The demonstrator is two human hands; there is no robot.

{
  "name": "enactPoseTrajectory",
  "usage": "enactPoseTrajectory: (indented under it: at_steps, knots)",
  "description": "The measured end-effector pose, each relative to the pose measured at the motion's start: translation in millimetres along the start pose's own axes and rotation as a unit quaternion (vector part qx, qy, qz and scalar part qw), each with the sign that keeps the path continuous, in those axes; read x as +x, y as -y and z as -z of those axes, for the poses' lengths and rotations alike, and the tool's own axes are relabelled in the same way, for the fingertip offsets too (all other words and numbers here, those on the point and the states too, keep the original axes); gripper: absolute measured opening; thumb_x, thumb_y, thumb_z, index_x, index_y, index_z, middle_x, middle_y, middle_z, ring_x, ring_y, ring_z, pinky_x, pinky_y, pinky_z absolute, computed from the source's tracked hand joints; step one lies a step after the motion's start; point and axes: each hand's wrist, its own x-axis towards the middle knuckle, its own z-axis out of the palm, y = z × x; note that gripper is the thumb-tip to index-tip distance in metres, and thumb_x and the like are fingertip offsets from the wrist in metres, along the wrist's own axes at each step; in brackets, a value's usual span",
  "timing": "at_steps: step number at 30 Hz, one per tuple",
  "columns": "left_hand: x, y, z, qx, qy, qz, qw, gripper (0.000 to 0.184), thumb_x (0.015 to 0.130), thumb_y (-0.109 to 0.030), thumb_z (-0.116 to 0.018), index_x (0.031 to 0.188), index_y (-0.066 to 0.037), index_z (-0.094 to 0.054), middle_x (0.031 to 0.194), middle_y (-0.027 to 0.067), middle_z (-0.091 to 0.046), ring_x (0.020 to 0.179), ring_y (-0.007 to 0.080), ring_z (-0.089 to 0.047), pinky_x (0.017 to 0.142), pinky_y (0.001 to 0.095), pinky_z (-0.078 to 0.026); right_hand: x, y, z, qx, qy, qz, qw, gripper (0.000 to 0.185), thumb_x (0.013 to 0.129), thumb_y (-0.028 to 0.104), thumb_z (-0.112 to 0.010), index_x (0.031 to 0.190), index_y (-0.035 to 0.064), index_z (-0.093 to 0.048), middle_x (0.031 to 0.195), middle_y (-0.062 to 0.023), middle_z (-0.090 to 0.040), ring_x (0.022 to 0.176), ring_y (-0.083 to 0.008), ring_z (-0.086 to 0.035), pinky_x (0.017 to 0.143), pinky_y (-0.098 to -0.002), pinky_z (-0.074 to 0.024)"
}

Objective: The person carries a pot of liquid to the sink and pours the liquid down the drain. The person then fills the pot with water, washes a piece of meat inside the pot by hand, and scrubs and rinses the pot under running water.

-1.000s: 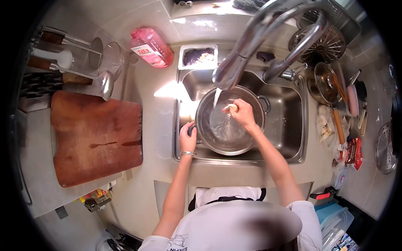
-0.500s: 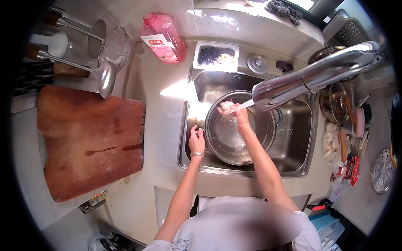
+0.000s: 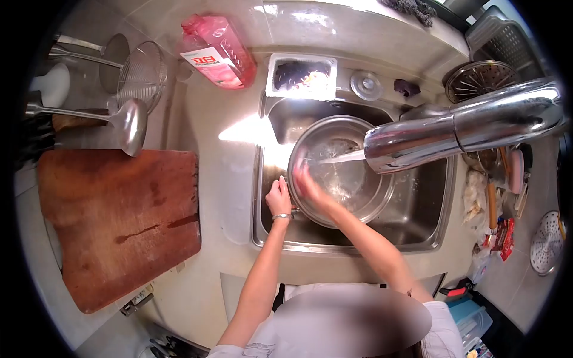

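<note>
A round metal pot (image 3: 352,206) stands in the steel sink (image 3: 418,230), with clear water in it. Water runs into it from the chrome faucet (image 3: 418,142). At the pot's left rim, by its side handle, my left hand (image 3: 279,197) is closed, and its fingers partly hide what they grip. My right hand (image 3: 307,184) is inside the left part of the pot, smeared by motion. Whether it holds anything cannot be made out.
A wooden cutting board (image 3: 119,221) lies to the left, below a ladle (image 3: 132,126) and strainers. Behind the sink stand a pink bottle (image 3: 219,53), a white tray (image 3: 301,95) and a sink plug (image 3: 366,85). Pans and bags line the right side.
My right hand has moved from under the stream to the pot's left side. The pale piece it held earlier no longer shows clearly. The camera view has shifted, and the faucet appears further right.
</note>
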Motion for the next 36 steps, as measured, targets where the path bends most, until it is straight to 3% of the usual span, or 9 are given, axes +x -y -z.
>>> enactPoseTrajectory:
  at_steps: [4,6,8,15,21,25,27,34,36]
  knots:
    - [0,3,-4,-0.017,-0.03,0.01,0.999,0.04,0.089,-0.033,-0.048,0.064,-0.001,-0.052,0.05,0.0156,-0.049,0.043,0.0304,-0.049,0.044,0.0408,-0.035,-45,-2,34,-0.394,0.118,0.039,0.911,0.047,0.094,0.046,-0.025,0.119,0.012,-0.045,0.105,-0.0019,-0.054,0.096,-0.0095,-0.049,0.085,-0.0251,-0.0368]
    - [-3,0,-5,-0.028,-0.028,0.021,0.999,0.04,0.089,-0.033,-0.048,0.065,-0.001,-0.053,0.05,0.0154,-0.05,0.044,0.0306,-0.05,0.044,0.0409,-0.036,-14,35,32,-0.131,0.225,-0.309,0.915,0.056,0.093,0.049,-0.023,0.129,0.0085,-0.036,0.125,-0.0038,-0.04,0.114,-0.0113,-0.035,0.099,-0.0251,-0.025]
    - [-4,-1,-6,-0.013,-0.055,-0.04,0.998,0.039,0.088,-0.033,-0.048,0.067,-0.002,-0.054,0.053,0.0166,-0.053,0.048,0.0324,-0.053,0.046,0.0424,-0.037,-19,59,-1,0.193,0.09,-0.204,0.956,0.066,0.09,0.056,-0.018,0.139,0.011,-0.023,0.141,-0.006,-0.025,0.128,-0.0133,-0.021,0.105,-0.0283,-0.0162]
    - [0,17,-11,-0.015,-0.039,-0.001,0.999,0.041,0.088,-0.034,-0.048,0.064,-0.002,-0.054,0.05,0.0153,-0.05,0.044,0.0297,-0.05,0.045,0.0414,-0.036,-58,85,68,-0.363,0.296,-0.166,0.868,0.053,0.092,0.046,-0.029,0.116,0.0045,-0.05,0.116,-0.0145,-0.053,0.097,-0.0249,-0.055,0.087,-0.0325,-0.0398]
    - [-1,16,-9,-0.038,-0.018,0.008,0.999,0.042,0.089,-0.034,-0.048,0.066,0.0,-0.055,0.05,0.014,-0.051,0.044,0.0275,-0.053,0.045,0.0403,-0.039,-93,147,214,-0.41,-0.189,0.028,0.892,0.034,0.084,0.034,-0.051,0.074,0.0049,-0.064,0.073,-0.0092,-0.064,0.07,-0.0194,-0.061,0.065,-0.0311,-0.0468]
    - [-5,3,-4,-0.037,-0.038,-0.007,0.999,0.039,0.088,-0.034,-0.049,0.067,-0.002,-0.056,0.055,0.016,-0.055,0.046,0.0302,-0.056,0.045,0.0413,-0.041,-66,208,347,-0.13,-0.463,0.196,0.854,0.039,0.091,0.037,-0.043,0.111,0.0041,-0.049,0.104,-0.0097,-0.056,0.096,-0.0171,-0.053,0.086,-0.0306,-0.0418]
    - [-3,6,-4,-0.018,-0.043,-0.012,0.999,0.036,0.087,-0.033,-0.05,0.069,-0.003,-0.058,0.056,0.0168,-0.057,0.046,0.0313,-0.056,0.045,0.0411,-0.042,-58,254,340,0.01,-0.384,0.19,0.904,0.061,0.091,0.045,-0.038,0.129,-0.0026,-0.033,0.131,-0.0156,-0.04,0.123,-0.0255,-0.035,0.104,-0.0318,-0.023]
    - [-1,5,-6,-0.04,-0.046,-0.012,0.998,0.038,0.086,-0.034,-0.051,0.069,-0.002,-0.059,0.05,0.0153,-0.055,0.041,0.029,-0.056,0.041,0.0383,-0.041,-45,274,288,-0.081,-0.345,0.203,0.913,0.046,0.091,0.033,-0.045,0.123,-0.0003,-0.045,0.114,-0.0065,-0.054,0.1,-0.0158,-0.052,0.089,-0.029,-0.0396]
    - [0,9,-7,-0.051,-0.048,-0.004,0.998,0.037,0.086,-0.034,-0.052,0.069,-0.001,-0.059,0.048,0.0149,-0.053,0.038,0.0276,-0.054,0.041,0.0369,-0.041,-57,259,269,-0.234,-0.424,0.347,0.803,0.032,0.089,0.026,-0.049,0.106,0.0,-0.056,0.099,-0.0067,-0.058,0.088,-0.0157,-0.053,0.081,-0.0294,-0.041]
